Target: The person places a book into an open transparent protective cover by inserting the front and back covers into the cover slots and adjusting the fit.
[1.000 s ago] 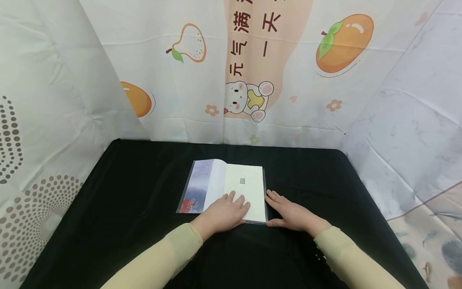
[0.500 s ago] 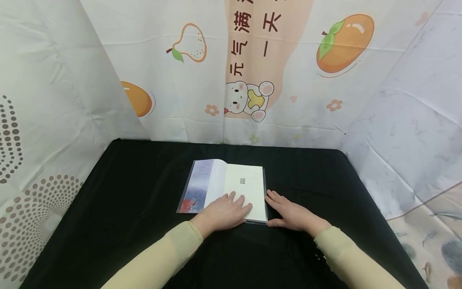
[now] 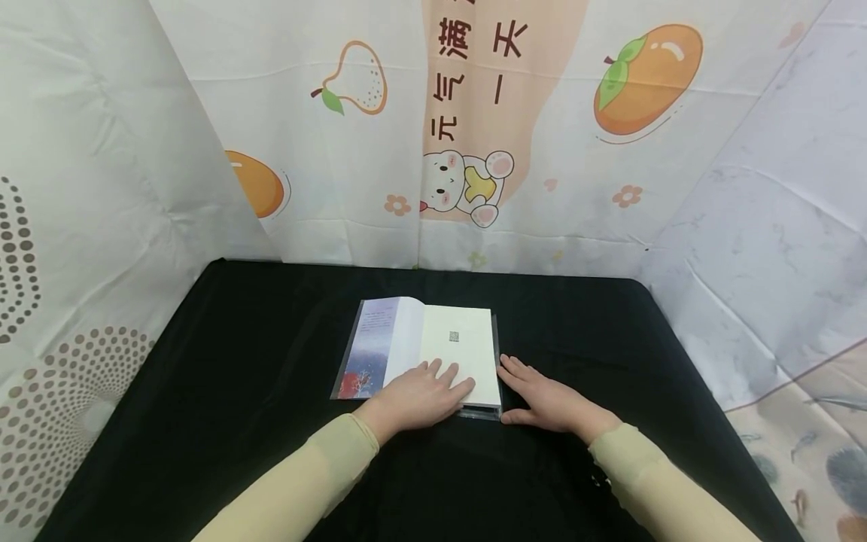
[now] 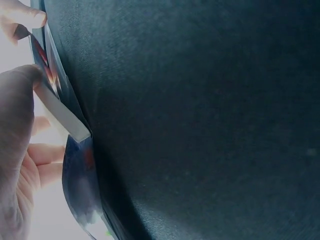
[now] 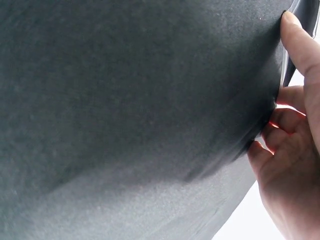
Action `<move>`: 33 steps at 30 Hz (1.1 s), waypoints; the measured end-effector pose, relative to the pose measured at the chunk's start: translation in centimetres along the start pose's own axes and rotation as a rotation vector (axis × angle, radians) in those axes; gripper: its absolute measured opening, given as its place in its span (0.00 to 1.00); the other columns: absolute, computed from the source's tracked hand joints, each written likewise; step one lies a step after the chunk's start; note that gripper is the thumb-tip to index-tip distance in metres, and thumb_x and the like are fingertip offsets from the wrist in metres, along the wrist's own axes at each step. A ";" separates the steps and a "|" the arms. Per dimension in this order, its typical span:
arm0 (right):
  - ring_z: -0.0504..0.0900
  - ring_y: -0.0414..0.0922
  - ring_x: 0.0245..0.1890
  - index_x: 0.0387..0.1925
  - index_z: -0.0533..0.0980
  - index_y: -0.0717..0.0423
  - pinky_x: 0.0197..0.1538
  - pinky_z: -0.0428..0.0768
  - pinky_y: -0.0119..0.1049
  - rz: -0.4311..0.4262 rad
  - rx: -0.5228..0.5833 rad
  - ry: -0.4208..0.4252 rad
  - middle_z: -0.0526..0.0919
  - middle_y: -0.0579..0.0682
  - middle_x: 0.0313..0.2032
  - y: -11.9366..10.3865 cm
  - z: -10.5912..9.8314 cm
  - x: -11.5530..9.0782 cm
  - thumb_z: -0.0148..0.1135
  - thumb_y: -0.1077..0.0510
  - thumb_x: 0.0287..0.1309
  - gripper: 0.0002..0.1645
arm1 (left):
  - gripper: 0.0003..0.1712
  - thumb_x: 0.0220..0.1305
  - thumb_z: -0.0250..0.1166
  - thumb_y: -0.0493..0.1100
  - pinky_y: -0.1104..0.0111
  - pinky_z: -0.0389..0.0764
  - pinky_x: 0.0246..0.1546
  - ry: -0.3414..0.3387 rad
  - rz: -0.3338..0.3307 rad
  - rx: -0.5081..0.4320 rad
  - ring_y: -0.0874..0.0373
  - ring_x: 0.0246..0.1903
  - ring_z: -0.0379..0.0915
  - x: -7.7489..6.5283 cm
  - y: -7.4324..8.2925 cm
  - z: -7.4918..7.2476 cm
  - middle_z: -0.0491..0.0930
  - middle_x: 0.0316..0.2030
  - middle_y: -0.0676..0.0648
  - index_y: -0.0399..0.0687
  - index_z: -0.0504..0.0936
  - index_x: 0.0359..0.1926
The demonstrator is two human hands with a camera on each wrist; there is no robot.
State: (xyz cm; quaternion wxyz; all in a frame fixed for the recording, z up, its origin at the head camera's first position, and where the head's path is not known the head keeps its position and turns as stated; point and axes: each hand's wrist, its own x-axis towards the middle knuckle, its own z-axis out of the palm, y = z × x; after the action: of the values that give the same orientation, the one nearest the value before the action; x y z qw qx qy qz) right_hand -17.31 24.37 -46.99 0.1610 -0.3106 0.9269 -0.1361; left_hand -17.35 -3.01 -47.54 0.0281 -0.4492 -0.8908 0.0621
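Observation:
An open book (image 3: 463,335) in a clear plastic cover lies on the black cloth, a purple-blue flap on its left and a cream page with a QR code on its right. Across the lower part of that page lies my left hand (image 3: 418,395), fingers spread. Its thumb (image 4: 22,82) is at the lower edge of the thick page block (image 4: 62,117), which stands slightly raised from the back cover. My right hand (image 3: 545,397) rests at the book's right edge, fingers extended, fingertips and thumb touching the cover's border.
Black cloth (image 3: 271,452) covers the table around the book. Behind it hangs a white printed curtain (image 3: 542,226) with fruit and a bear, and more curtains close in both sides.
The page block's lower right edge has risen with my left thumb, widening the dark gap above the back cover. My right hand stays in place.

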 end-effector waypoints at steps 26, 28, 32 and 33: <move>0.45 0.56 0.72 0.73 0.52 0.59 0.69 0.56 0.57 -0.026 0.010 0.018 0.46 0.61 0.74 0.2 0.1 -0.1 0.60 0.37 0.61 0.51 | 0.24 0.76 0.45 0.54 0.51 0.71 0.60 -0.054 0.002 -0.029 0.40 0.62 0.64 -0.2 0.1 0.1 0.66 0.67 0.43 0.59 0.61 0.69; 0.45 0.56 0.72 0.73 0.52 0.59 0.69 0.56 0.57 -0.026 0.009 0.016 0.46 0.61 0.74 0.2 0.2 -0.1 0.60 0.37 0.61 0.51 | 0.24 0.76 0.45 0.54 0.51 0.71 0.60 -0.060 -0.002 -0.034 0.40 0.62 0.63 -0.2 0.1 0.0 0.66 0.67 0.43 0.59 0.61 0.69; 0.45 0.56 0.72 0.73 0.51 0.58 0.69 0.56 0.57 -0.023 0.008 0.011 0.46 0.61 0.74 0.2 0.2 -0.1 0.59 0.37 0.61 0.50 | 0.24 0.76 0.45 0.53 0.51 0.70 0.60 -0.076 -0.005 -0.037 0.40 0.63 0.62 -0.2 0.1 -0.1 0.65 0.68 0.43 0.59 0.60 0.69; 0.45 0.55 0.72 0.73 0.51 0.58 0.69 0.56 0.57 -0.020 0.007 0.009 0.46 0.60 0.74 0.2 0.2 -0.1 0.59 0.37 0.61 0.50 | 0.24 0.76 0.46 0.53 0.51 0.70 0.61 -0.081 -0.005 -0.036 0.40 0.63 0.62 -0.2 0.1 -0.1 0.64 0.68 0.43 0.59 0.60 0.70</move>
State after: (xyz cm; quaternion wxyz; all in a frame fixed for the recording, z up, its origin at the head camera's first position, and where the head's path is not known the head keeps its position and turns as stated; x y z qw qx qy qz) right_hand -17.30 24.57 -47.22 0.1564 -0.3189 0.9239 -0.1423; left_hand -17.14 -3.10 -47.46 -0.0159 -0.4446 -0.8933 0.0640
